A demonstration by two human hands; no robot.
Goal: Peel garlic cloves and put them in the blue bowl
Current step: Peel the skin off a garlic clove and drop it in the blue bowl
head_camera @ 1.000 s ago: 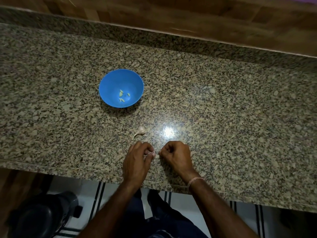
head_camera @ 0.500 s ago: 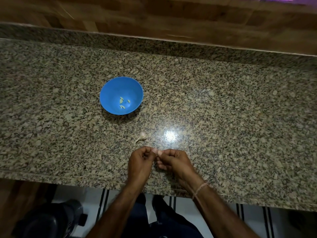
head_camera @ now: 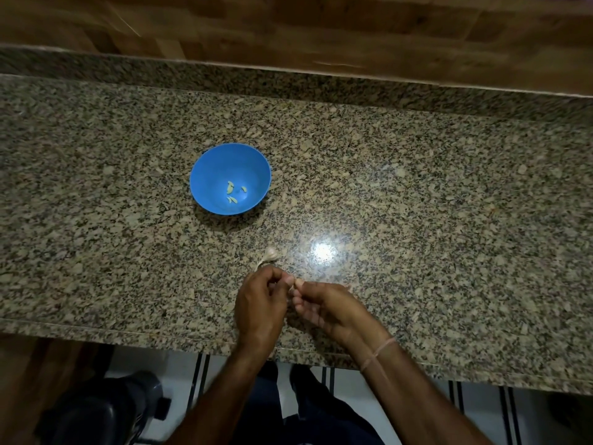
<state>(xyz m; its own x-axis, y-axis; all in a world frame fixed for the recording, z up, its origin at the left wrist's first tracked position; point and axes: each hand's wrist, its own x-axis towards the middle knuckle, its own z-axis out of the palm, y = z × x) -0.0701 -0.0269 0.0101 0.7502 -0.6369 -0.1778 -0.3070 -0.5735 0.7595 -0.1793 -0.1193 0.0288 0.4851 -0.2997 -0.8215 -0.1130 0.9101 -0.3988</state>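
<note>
Fingers [head_camera: 285,279] of left hand [head_camera: 260,303] and right hand [head_camera: 324,305] pinch garlic clove [head_camera: 292,282] over granite counter [head_camera: 417,203] by wood wall [head_camera: 321,27].

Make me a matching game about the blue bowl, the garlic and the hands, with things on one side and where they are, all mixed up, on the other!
Things:
1. round blue plastic bowl
2. pale peeled cloves
3. whitish unpeeled garlic piece
4. left hand and right hand

Places:
A. inside the bowl
B. pinching a small garlic clove together
C. standing on the speckled granite counter
D. lying on the counter just beyond the left hand

Pairs: 1-C, 2-A, 3-D, 4-B.
</note>
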